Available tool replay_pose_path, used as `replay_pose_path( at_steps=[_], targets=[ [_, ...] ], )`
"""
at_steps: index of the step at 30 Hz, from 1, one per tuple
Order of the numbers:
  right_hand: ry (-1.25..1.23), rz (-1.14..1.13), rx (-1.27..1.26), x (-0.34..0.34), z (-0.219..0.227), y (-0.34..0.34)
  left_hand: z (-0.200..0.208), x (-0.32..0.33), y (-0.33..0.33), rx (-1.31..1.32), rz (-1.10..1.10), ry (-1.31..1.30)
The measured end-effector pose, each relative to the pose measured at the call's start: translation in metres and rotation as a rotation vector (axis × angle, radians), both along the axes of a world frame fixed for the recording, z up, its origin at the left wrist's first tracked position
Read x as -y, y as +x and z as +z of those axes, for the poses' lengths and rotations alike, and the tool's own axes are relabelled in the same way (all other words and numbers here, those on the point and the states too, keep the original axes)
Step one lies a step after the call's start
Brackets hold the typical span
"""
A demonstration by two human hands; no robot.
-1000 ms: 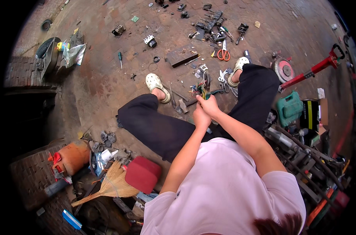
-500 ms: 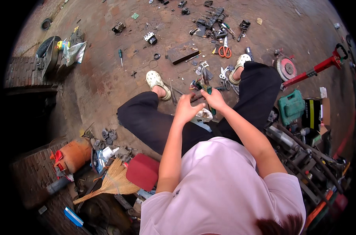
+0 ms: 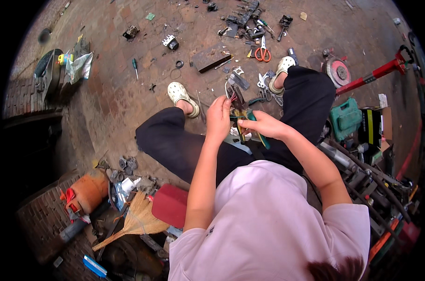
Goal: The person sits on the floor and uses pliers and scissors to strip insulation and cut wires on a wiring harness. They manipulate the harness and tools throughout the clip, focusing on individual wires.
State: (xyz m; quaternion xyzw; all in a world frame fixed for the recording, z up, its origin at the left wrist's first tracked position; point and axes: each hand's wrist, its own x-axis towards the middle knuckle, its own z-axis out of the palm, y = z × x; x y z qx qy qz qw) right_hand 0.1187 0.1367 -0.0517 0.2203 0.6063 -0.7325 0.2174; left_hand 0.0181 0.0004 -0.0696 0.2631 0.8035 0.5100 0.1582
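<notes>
My right hand (image 3: 264,125) is closed around pliers (image 3: 263,139) with green and yellow handles. The handles are spread apart and the dark jaws point away from me, between my shoes. Just left of the jaws, my left hand (image 3: 218,117) has its fingers pressed together on a few thin wires (image 3: 233,96), some of them reddish. A pale loop of wire stands up beyond the fingertips. What the wires lead to is mostly hidden behind my left hand. Scissors (image 3: 264,86) with pale handles lie on the floor beyond the pliers.
Orange-handled scissors (image 3: 263,52), a dark rectangular block (image 3: 212,60) and a screwdriver (image 3: 135,68) lie ahead on the brick floor. At right stand a red jack-like tool (image 3: 376,72) and a green case (image 3: 347,118). A straw broom (image 3: 140,215) and an orange gas cylinder (image 3: 90,189) are at lower left.
My left hand has closed and moved up to the wires beside the jaws. My right hand has moved slightly right and nearer me, and the pliers' handles now show spread apart.
</notes>
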Motion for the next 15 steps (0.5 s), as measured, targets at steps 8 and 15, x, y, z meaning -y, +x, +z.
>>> replay_pose_path(
  at_steps=[8, 15],
  targets=[
    [0.369, 0.154, -0.173, -0.009, 0.008, 0.001, -0.001, 0.004, 0.003, 0.304, 0.102, 0.258],
    [0.288, 0.128, 0.042, -0.015, -0.028, 0.017, 0.01, 0.006, -0.02, 0.506, 0.192, 0.594]
  ],
)
